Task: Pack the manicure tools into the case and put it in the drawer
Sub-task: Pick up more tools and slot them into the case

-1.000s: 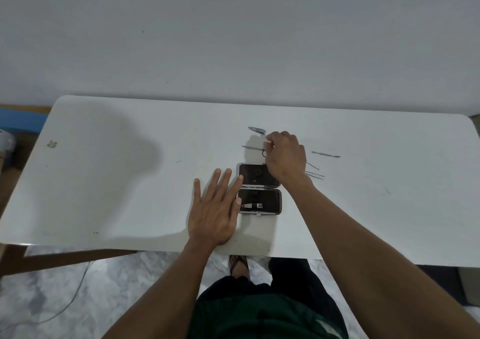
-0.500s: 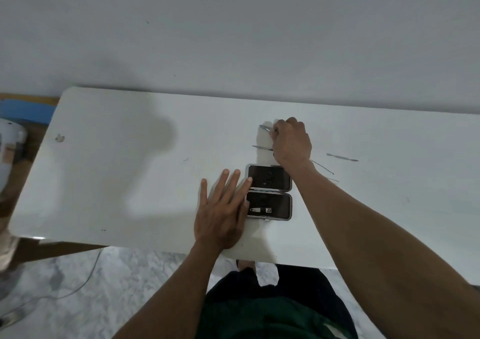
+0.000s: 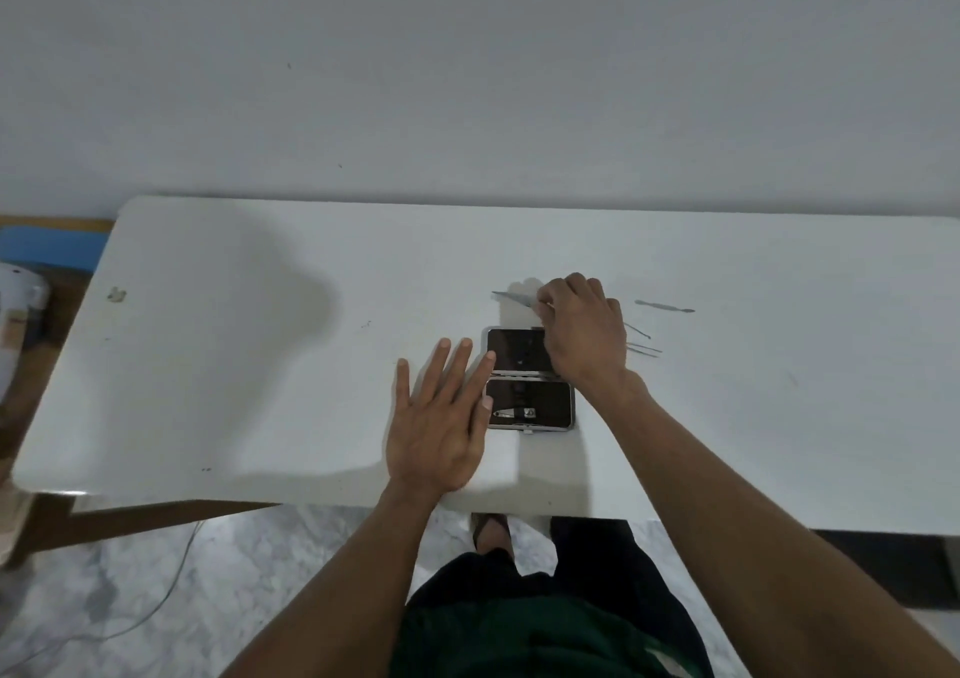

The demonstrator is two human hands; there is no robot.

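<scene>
The manicure case [image 3: 530, 397] lies open on the white table [image 3: 260, 365], two dark halves with a silver rim. A nail clipper [image 3: 514, 412] sits in the near half. My left hand [image 3: 441, 417] rests flat beside the case, fingers spread, fingertips touching its left edge. My right hand [image 3: 584, 329] hovers over the far half's right corner, fingers curled on a small metal tool that is mostly hidden. A flat metal file [image 3: 511, 297] lies just left of that hand. A double-ended pusher [image 3: 665, 306] and thin picks [image 3: 644, 349] lie to the right.
The table's near edge runs just below my left wrist. A grey wall stands right behind the table. A blue and white object [image 3: 21, 282] sits off the left end. A thin cable [image 3: 171, 589] trails on the marble floor.
My right hand reached to the far small tool, closed on it, and came back toward the case's far half. That tool is gone from its spot. My left hand stayed flat.
</scene>
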